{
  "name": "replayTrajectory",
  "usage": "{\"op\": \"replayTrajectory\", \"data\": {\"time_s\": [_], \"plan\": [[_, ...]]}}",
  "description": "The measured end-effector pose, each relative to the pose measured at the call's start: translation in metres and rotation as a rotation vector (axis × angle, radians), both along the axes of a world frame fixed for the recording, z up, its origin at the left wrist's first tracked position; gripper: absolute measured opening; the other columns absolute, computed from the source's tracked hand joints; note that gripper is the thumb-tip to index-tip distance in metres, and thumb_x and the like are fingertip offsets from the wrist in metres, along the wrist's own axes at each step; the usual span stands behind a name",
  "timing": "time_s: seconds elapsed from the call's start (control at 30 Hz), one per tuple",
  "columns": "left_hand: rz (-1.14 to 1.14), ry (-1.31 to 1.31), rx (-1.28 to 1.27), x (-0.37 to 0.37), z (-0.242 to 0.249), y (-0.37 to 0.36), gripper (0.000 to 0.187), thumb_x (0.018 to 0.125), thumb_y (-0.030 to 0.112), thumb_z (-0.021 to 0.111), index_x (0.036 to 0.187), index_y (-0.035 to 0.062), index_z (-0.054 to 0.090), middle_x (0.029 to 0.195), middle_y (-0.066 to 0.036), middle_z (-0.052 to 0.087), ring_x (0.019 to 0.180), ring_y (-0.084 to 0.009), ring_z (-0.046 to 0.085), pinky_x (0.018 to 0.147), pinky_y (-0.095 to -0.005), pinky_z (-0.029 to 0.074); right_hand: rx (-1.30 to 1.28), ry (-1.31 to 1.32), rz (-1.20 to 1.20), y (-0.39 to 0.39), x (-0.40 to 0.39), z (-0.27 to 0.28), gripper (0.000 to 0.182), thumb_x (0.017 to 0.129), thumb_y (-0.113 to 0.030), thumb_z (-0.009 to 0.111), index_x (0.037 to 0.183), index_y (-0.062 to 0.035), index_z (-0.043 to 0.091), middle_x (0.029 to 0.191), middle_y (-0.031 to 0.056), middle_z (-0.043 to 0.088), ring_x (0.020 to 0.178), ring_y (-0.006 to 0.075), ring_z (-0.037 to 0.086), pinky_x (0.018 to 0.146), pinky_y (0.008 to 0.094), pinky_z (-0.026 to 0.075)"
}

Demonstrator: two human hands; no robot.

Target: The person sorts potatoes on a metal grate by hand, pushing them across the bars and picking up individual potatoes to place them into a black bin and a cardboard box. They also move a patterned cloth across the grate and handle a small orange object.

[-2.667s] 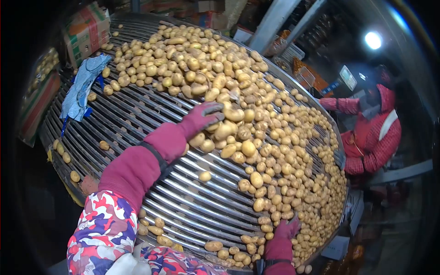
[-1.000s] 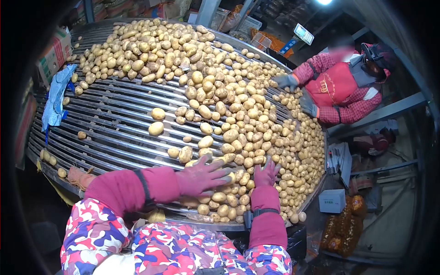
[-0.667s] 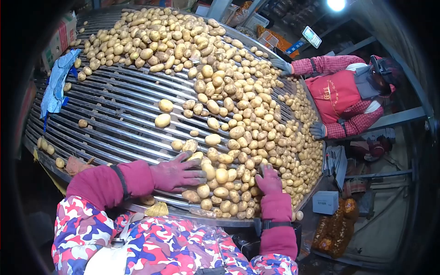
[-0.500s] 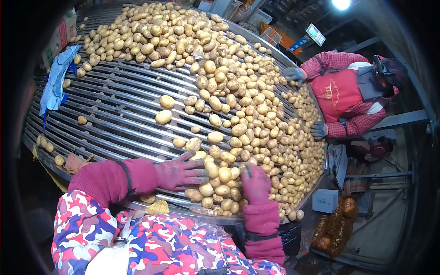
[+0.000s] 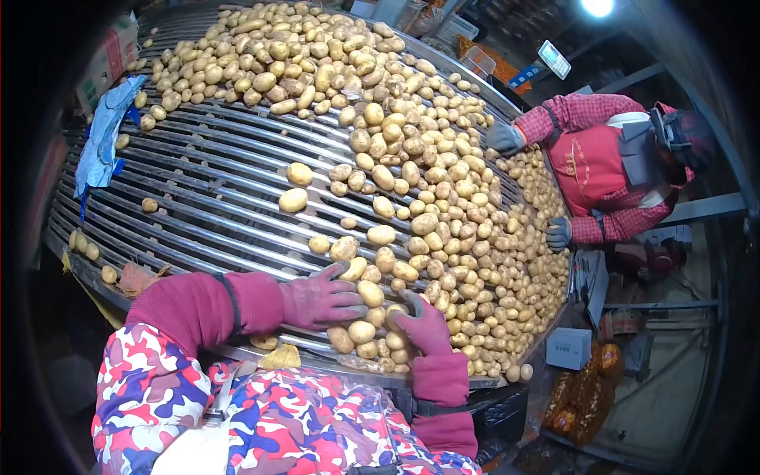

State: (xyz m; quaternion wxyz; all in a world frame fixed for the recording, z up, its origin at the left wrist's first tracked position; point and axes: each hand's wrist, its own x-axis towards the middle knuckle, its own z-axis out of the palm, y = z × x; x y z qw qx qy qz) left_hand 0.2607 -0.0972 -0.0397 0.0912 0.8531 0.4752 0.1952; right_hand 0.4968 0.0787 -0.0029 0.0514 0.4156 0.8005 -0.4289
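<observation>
Gloved in dusty pink, my left hand point(image 5: 326, 298) lies flat with fingers stretched against a small group of potatoes point(image 5: 370, 294) on the metal bar rack point(image 5: 222, 206). My right hand point(image 5: 423, 324), in a matching glove, is just to the right of that group. Its thumb and fingers curve around a potato point(image 5: 393, 313), partly hidden by the glove. Between the two hands several more potatoes point(image 5: 362, 332) sit near the rack's front edge. A dense spread of potatoes point(image 5: 475, 261) reaches right and back from my right hand.
Across the rack at the right, a co-worker in a red apron point(image 5: 582, 166) has both gloved hands at the potatoes. A blue cloth point(image 5: 107, 138) hangs at the left. A light blue box point(image 5: 568, 348) and a filled net sack point(image 5: 582, 396) stand at the lower right.
My right hand has moved left toward my left hand, its fingers now turned inward around a potato. Potatoes between my hands have shifted. The view has moved slightly.
</observation>
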Motion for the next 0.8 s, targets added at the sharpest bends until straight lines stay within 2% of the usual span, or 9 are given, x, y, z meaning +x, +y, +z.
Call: {"op": "replayTrajectory", "data": {"time_s": [0.03,0.27,0.33,0.4,0.43,0.47,0.57,0.67,0.8], "plan": [[0.014,-0.022,0.003,0.000,-0.003,0.001,0.063,0.084,0.032,0.068,0.140,0.0134,0.048,0.129,-0.011,0.053,0.125,-0.0295,0.050,0.109,-0.0667,0.027,-0.175,0.027,-0.075,0.001,0.003,0.002,0.063,0.080,-0.031,0.076,0.136,-0.0057,0.059,0.122,0.0115,0.069,0.112,0.0194,0.065,0.097,0.0338,0.050],[0.037,-0.037,-0.001,0.002,-0.009,0.003,0.059,0.084,0.033,0.068,0.136,0.0108,0.050,0.123,-0.013,0.054,0.124,-0.0285,0.051,0.110,-0.0651,0.027,0.216,-0.112,0.272,-0.021,-0.002,0.012,0.068,0.074,-0.045,0.079,0.132,-0.0146,0.063,0.121,0.0149,0.069,0.108,0.0280,0.067,0.094,0.0393,0.052],[0.039,-0.036,0.012,0.003,-0.006,0.004,0.055,0.085,0.033,0.067,0.133,0.0105,0.052,0.122,-0.012,0.054,0.123,-0.0282,0.051,0.110,-0.0645,0.027,0.105,-0.123,0.251,-0.012,-0.005,0.016,0.068,0.073,-0.044,0.080,0.131,-0.0117,0.064,0.119,0.0149,0.069,0.105,0.0287,0.069,0.092,0.0395,0.053],[0.050,-0.042,0.017,0.003,-0.003,0.003,0.052,0.085,0.033,0.067,0.130,0.0101,0.054,0.120,-0.012,0.054,0.123,-0.0279,0.051,0.111,-0.0638,0.027,0.043,0.041,0.077,-0.009,-0.005,0.022,0.068,0.073,-0.044,0.080,0.129,-0.0092,0.064,0.117,0.0156,0.069,0.102,0.0308,0.069,0.090,0.0396,0.054],[0.053,-0.029,0.025,0.003,0.000,0.003,0.049,0.084,0.032,0.067,0.127,0.0099,0.056,0.119,-0.012,0.055,0.122,-0.0278,0.052,0.111,-0.0635,0.027,0.130,0.064,0.114,-0.013,-0.014,0.043,0.066,0.075,-0.041,0.076,0.131,-0.0090,0.062,0.120,0.0176,0.067,0.104,0.0337,0.068,0.090,0.0439,0.053],[0.050,-0.017,0.034,0.004,0.001,0.004,0.046,0.084,0.032,0.067,0.123,0.0097,0.057,0.117,-0.011,0.056,0.122,-0.0276,0.052,0.111,-0.0632,0.027,0.125,0.059,0.109,-0.015,-0.019,0.042,0.066,0.075,-0.041,0.076,0.131,-0.0090,0.062,0.120,0.0176,0.067,0.104,0.0337,0.068,0.090,0.0439,0.053],[0.045,-0.025,0.041,0.004,0.002,0.005,0.039,0.083,0.030,0.068,0.115,0.0095,0.060,0.110,-0.010,0.056,0.116,-0.0280,0.054,0.111,-0.0633,0.027,0.414,-0.191,0.455,-0.039,-0.059,0.022,0.056,0.080,-0.027,0.069,0.131,-0.0072,0.056,0.118,0.0157,0.065,0.105,0.0295,0.067,0.086,0.0419,0.054],[0.010,0.042,-0.045,0.002,0.002,0.004,0.045,0.083,0.033,0.070,0.120,0.0107,0.058,0.117,-0.011,0.057,0.120,-0.0294,0.054,0.108,-0.0640,0.030,0.490,-0.371,0.474,-0.054,-0.083,0.009,0.047,0.081,-0.028,0.069,0.121,-0.0055,0.057,0.106,0.0141,0.066,0.101,0.0296,0.067,0.081,0.0436,0.054],[0.034,0.041,-0.006,0.004,0.000,0.005,0.051,0.080,0.034,0.072,0.122,0.0088,0.057,0.119,-0.013,0.056,0.121,-0.0304,0.053,0.109,-0.0646,0.029,0.655,-0.385,0.399,-0.059,-0.076,-0.015,0.043,0.081,-0.029,0.070,0.115,-0.0053,0.058,0.099,0.0136,0.065,0.096,0.0303,0.067,0.079,0.0441,0.054]]}}
